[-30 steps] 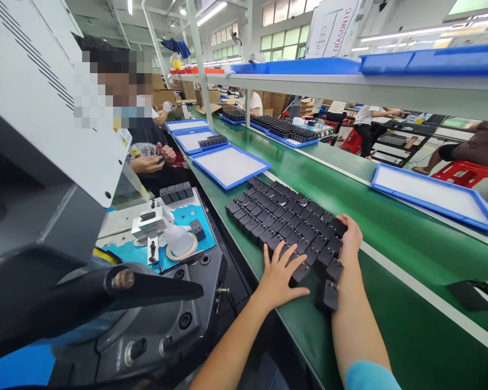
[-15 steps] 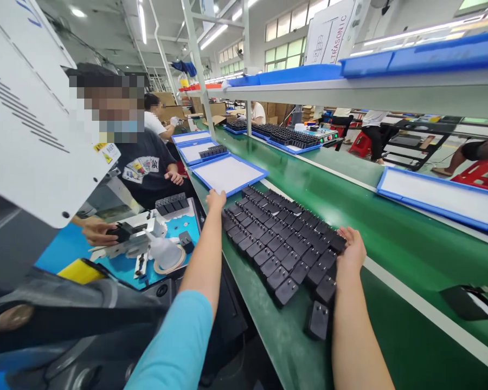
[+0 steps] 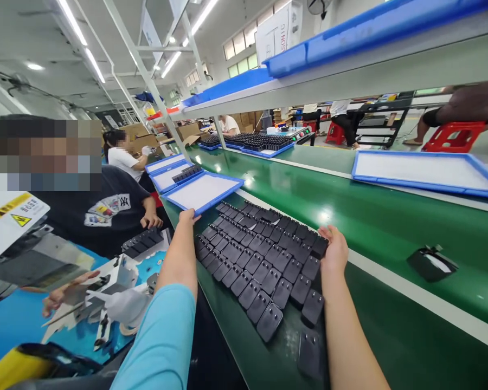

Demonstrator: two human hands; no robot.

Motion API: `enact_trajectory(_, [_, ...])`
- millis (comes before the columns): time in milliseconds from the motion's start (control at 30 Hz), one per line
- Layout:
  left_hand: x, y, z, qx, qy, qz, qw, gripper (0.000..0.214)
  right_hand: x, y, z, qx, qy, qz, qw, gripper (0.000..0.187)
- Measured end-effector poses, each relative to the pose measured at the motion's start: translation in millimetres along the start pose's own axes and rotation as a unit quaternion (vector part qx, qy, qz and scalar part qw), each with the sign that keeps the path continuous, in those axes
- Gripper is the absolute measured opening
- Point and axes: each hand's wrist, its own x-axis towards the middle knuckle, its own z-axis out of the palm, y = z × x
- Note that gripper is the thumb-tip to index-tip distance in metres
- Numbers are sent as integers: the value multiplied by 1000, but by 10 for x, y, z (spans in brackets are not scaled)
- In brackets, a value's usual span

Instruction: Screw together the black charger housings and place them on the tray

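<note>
Many black plug adapters (image 3: 248, 260) lie packed in slanting rows on the green bench, metal pins upward. One stray adapter (image 3: 309, 355) sits apart at the near end. At the far left corner of the rows is my left hand (image 3: 188, 216), close to the corner of a blue-rimmed tray (image 3: 222, 205); its fingertips are mostly hidden, so their grip cannot be made out. My right hand (image 3: 334, 249) is at the right end of the rows, fingers bent round the outer adapters.
A co-worker (image 3: 117, 211) sits at the left by a white machine (image 3: 8, 222), one hand beside a metal fixture (image 3: 114, 276). Blue trays line the bench's far end and right side (image 3: 427, 170). A black object (image 3: 431, 262) lies on the green belt. Overhead runs a shelf (image 3: 350, 81).
The view has turned and tilted, so the bench appears further left. Both hands remain around the adapter rows. The co-worker's hand has drawn back from the black part at the fixture.
</note>
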Motion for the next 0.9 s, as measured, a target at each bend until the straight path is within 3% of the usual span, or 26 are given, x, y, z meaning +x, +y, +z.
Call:
enact_trajectory(167, [-27, 349, -8, -87, 2, -22, 996, 29, 19, 9, 19, -44, -9, -19, 999, 31])
enact_trajectory(300, [-331, 533, -163, -159, -20, 2, 987, 10, -18, -26, 62, -100, -18, -49, 994, 33])
enact_trajectory(467, [-1165, 517, -475, -245, -85, 29, 965, 20, -195, -283, 21, -203, -31, -122, 971, 39])
enact_trajectory(633, [-2189, 449, -813, -324, -168, 56, 929, 29, -151, -868, -308, -353, -77, -206, 909, 39])
enact_trajectory(767, [-2856, 308, -1156, -299, -176, 40, 937, 33, 38, -1307, -633, -463, -88, -208, 857, 50])
enact_trajectory(900, [-3282, 67, -1474, -243, -186, 31, 952, 37, 149, -1511, -770, -537, -150, -191, 808, 39])
